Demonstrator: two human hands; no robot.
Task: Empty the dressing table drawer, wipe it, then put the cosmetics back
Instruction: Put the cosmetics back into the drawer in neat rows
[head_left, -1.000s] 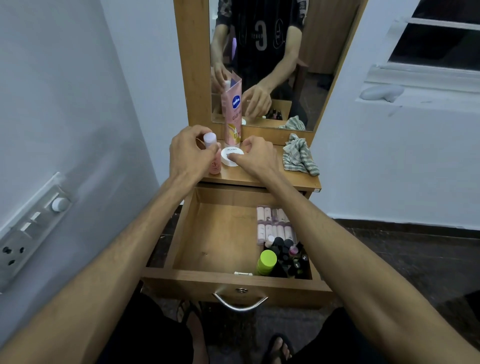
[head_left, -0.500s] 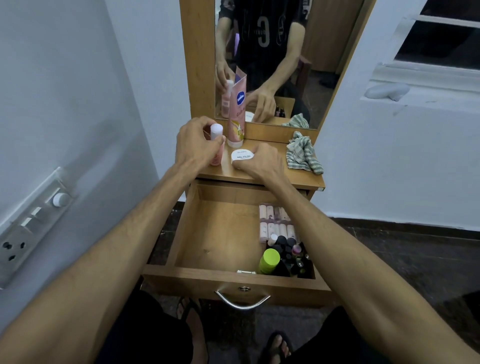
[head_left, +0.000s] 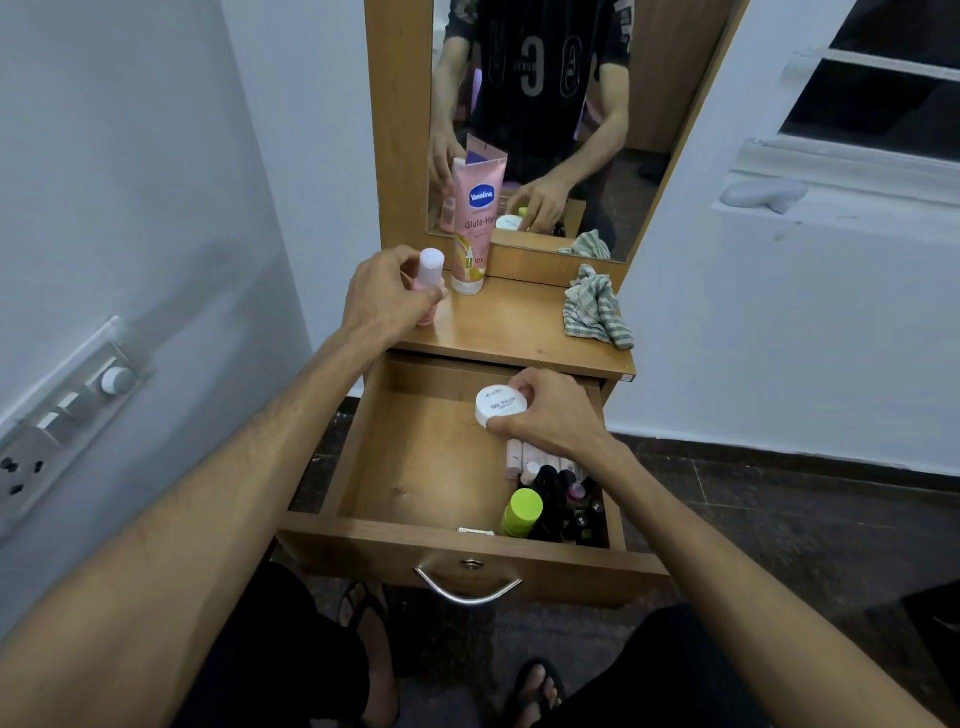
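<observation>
Narrow wooden dressing table (head_left: 519, 338) against a white wall, drawer (head_left: 415, 467) pulled open. Restocking step, by my reading. Right hand (head_left: 550, 415) grasps a white cream jar (head_left: 500, 405) over the drawer's rear; left hand (head_left: 384, 296) grips a pink bottle (head_left: 430, 270) on the tabletop. Next: set the jar beside the packed cosmetics (head_left: 550, 493).

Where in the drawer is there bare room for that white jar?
The drawer floor is bare across its left and middle, from the left wall to the lime-capped bottle. The right side is crowded with small tubes and dark bottles. The right hand holds the white jar above the back.
</observation>
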